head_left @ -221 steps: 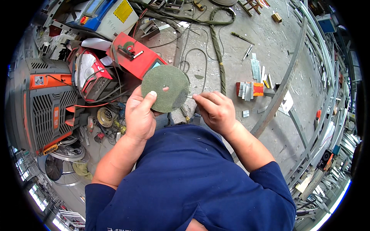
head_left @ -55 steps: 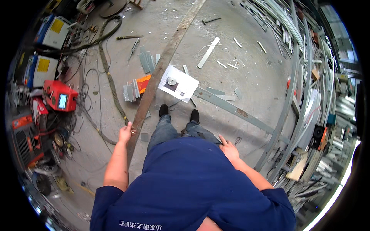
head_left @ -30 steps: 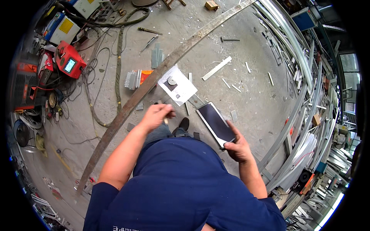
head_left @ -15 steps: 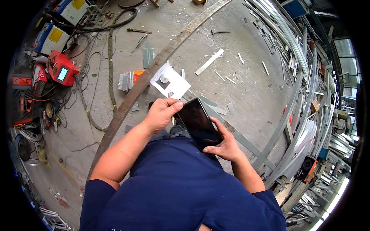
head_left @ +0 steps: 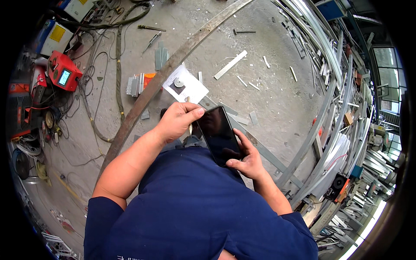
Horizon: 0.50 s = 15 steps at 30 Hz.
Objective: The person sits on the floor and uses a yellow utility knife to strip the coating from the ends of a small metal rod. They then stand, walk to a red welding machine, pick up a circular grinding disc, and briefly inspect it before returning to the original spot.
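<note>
A dark-screened smartphone [head_left: 220, 138] is held in front of my body, its face turned up toward me. My right hand [head_left: 248, 159] grips its lower right side, thumb at the near edge and fingers along the far side. At the phone's upper left corner is the thumb of my left hand [head_left: 178, 121], its fingers curled closed. A slim gold-coloured pen-like stick [head_left: 190, 129] passes through that hand, one end showing above and its pointed end below. Beyond the hands, a white sheet of paper [head_left: 196, 92] lies beside a long metal bar, with a round grey disc [head_left: 179, 82] on it.
The long rusty bar [head_left: 143, 93] crosses the floor diagonally. Left of it are a red machine with a lit screen [head_left: 64, 73], cables and a stack of metal profiles [head_left: 133, 86]. A hammer [head_left: 244, 31] and metal offcuts lie ahead; long metal lengths [head_left: 331, 86] fill the right.
The view has shifted slightly, moving the floor things a little left and up in the picture. Both hands keep their holds, and the phone appears slightly more upright.
</note>
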Tool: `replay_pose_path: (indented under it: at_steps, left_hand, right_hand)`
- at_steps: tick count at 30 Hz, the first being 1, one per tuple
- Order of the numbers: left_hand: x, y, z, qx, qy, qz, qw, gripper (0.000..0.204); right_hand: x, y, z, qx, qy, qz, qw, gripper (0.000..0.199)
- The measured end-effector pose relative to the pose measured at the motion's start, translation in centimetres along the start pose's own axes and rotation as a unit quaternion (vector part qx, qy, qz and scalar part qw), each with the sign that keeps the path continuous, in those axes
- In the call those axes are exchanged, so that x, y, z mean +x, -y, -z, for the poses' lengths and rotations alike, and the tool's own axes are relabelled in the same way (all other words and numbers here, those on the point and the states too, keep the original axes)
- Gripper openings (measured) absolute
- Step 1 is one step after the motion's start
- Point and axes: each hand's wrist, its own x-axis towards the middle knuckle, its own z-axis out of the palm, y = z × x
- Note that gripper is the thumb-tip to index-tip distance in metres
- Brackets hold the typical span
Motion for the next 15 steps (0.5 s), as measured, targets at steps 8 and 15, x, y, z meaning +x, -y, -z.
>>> replay_pose_path:
  at_steps: [8, 15]
  left_hand:
    - [0.01, 0.03, -0.1, -0.008, 0.005, 0.016, 1.0, 0.031]
    - [-0.24, -0.14, -0.5, -0.011, -0.001, 0.021, 1.0, 0.031]
  right_hand:
    - [-0.06, -0.14, 0.08, -0.026, 0.0, 0.02, 0.999, 0.097]
    - [-0.29, -0.76, 0.29, -0.023, -0.004, 0.027, 0.999, 0.093]
